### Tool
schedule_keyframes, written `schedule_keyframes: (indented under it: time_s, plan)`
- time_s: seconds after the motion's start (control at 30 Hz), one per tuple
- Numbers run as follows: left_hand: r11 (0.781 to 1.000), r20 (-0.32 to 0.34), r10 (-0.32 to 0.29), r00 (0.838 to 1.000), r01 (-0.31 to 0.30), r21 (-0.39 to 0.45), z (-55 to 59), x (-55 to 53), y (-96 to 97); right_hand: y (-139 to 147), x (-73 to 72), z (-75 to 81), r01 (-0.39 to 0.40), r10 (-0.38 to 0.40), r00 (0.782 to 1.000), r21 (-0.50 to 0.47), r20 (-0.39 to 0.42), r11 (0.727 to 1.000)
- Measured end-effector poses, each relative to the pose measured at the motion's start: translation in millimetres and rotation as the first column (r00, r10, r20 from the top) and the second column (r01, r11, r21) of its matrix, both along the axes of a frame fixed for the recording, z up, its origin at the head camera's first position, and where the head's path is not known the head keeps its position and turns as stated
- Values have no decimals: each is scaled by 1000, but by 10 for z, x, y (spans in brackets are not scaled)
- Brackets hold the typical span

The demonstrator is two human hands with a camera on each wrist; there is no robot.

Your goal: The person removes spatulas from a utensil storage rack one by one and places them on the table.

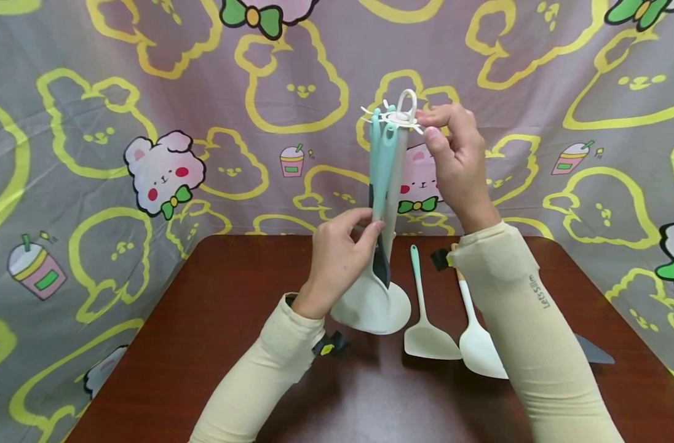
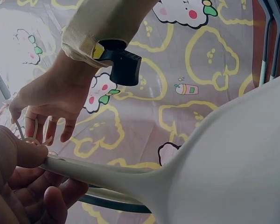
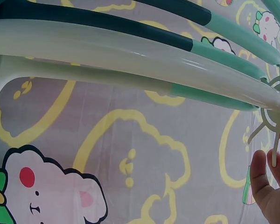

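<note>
In the head view, a white utensil stand (image 1: 396, 178) rises at the middle of the table, with a hooked ring (image 1: 398, 119) and a loop at its top. Mint-handled utensils (image 3: 242, 32) with dark lower parts hang from it. My left hand (image 1: 339, 255) pinches a mint-handled utensil with a broad pale head (image 2: 233, 149) low on its handle (image 1: 385, 178); whether it is a ladle or a turner I cannot tell. At the top, my right hand (image 1: 455, 160) holds a hook of the ring between thumb and fingers.
To the right of the stand, a mint-handled turner (image 1: 431, 341) and a white turner (image 1: 478, 344) with a wooden-coloured handle lie on the brown table (image 1: 226, 344). A grey utensil (image 1: 594, 351) is partly hidden by the right sleeve. A patterned curtain (image 1: 293, 203) hangs behind.
</note>
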State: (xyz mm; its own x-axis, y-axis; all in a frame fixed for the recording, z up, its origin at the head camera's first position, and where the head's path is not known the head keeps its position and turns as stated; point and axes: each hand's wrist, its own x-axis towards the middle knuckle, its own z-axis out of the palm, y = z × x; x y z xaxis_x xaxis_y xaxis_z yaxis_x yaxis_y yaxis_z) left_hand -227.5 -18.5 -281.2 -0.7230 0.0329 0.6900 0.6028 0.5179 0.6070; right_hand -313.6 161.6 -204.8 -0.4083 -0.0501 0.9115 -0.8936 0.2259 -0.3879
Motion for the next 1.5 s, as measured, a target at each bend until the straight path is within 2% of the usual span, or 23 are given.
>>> schedule_keyframes:
  time_s: [0.17, 0.43, 0.67, 0.97, 1.23, 1.5]
  plan:
    - [1000, -14, 18, 1000, -18, -7, 25, -5, -31, -14, 2, 14, -4, 4, 1000, -11, 13, 1000]
    - [1000, -21, -12, 1000, 12, 15, 53, 4, -39, -9, 16, -10, 1, -1, 999, -14, 33, 1000]
    - [999, -50, -8, 999, 10, 38, 82, 72, -102, -47, 17, -18, -10, 11, 999, -20, 36, 1000]
    - [1000, -78, -1, 997, 3, 27, 127, 151, -171, -52, 15, 3, -36, 37, 999, -31, 30, 999]
    - [999, -72, 37, 997, -38, -3, 144, 171, -330, -66, 44, 23, -34, 35, 999, -28, 39, 999]
    - [995, -48, 98, 994, -98, -1, 91, 150, -539, -51, 35, 15, -38, 38, 999, -31, 7, 999]
